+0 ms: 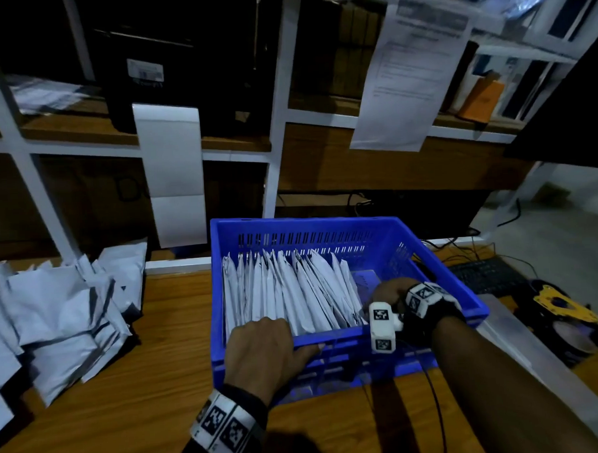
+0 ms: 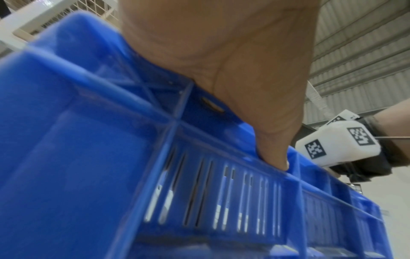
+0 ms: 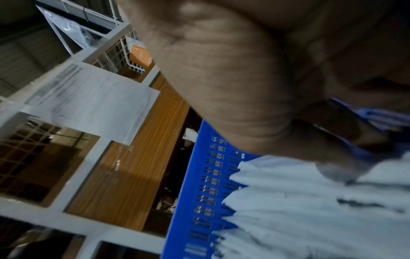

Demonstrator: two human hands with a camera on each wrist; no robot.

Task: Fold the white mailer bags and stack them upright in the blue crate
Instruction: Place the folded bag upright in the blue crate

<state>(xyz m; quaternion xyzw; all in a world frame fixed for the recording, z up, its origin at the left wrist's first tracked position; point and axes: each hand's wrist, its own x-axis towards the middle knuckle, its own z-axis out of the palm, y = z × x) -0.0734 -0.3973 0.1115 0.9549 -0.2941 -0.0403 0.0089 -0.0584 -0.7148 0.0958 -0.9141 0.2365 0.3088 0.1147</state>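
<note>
Mailer bags point(image 1: 290, 291) already folded stand on edge in the blue crate point(image 1: 345, 227), packed from its left wall across most of its width and leaning leftward at their tops, their long edges running from the near wall to the far wall. Nearest the person, the left hand point(image 1: 262, 354) lies over the crate's near rim, fingers curled down over the edge by the closest bags and thumb pressed along the outside of the rim, so that grip is narrow and holds the crate itself. Further in, the right hand point(image 1: 389, 292) sits inside the crate at the right end of the row, touching the last bag; the right wrist view shows its fingers bent against that white plastic, but whether they pinch a bag or merely press it I cannot tell. Beyond that hand a strip of bare crate floor remains, so any new bag would go in at the right end, parallel to the others, and the right hand is the nearer one for that. The unfolded supply, a loose heap of white mailer bags point(image 1: 65, 318), lies on the wooden table point(image 1: 154, 386) well to the left of the crate, which puts the left hand closer to the next pick
</note>
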